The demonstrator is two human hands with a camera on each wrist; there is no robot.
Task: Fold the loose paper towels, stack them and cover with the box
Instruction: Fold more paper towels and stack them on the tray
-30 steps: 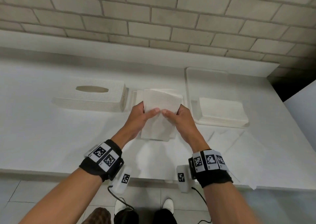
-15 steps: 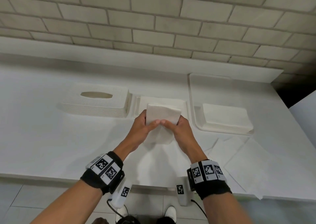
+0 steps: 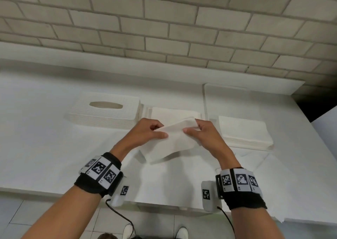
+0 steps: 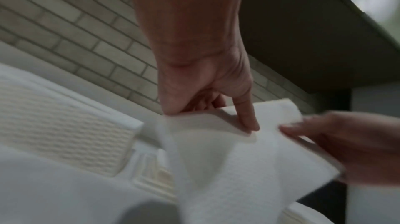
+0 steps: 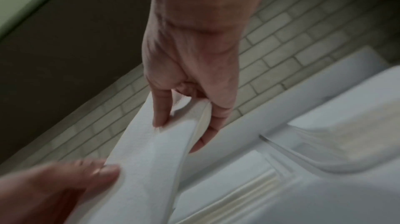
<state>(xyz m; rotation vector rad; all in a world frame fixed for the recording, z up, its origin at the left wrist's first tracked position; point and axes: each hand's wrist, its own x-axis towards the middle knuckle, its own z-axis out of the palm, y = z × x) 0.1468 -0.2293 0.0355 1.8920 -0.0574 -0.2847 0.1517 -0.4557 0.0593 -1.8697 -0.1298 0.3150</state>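
Both hands hold one folded towel (image 3: 171, 144) in the air above the counter (image 3: 36, 147), between the thumbs and the curled fingers. Left hand (image 3: 145, 133): thumb lies flat on the towel's upper face, fingers curled behind its far-left edge; in the left wrist view the thumb tip presses the sheet near the top fold. Right hand (image 3: 202, 136): thumb on the upper face, fingers wrapped round the far-right edge; in the right wrist view the folded layers pass between thumb and fingers (image 5: 212, 125). Both hands pinch the towel; neither is slack. The two thumb tips point at each other, close but apart. The towel tilts, far edge raised, near edge hanging low toward the person.

Just behind the hands a stack (image 3: 175, 112) of folded towels sits in a shallow base. The box (image 3: 104, 112), textured, with an oval slot on top, stands just left of that stack. To the right a second pile (image 3: 244, 131) rests on a tray (image 3: 226, 96). Loose flat sheets (image 3: 284, 187) lie on the counter at the near right, reaching its front edge. Brick wall (image 3: 164, 19) behind.
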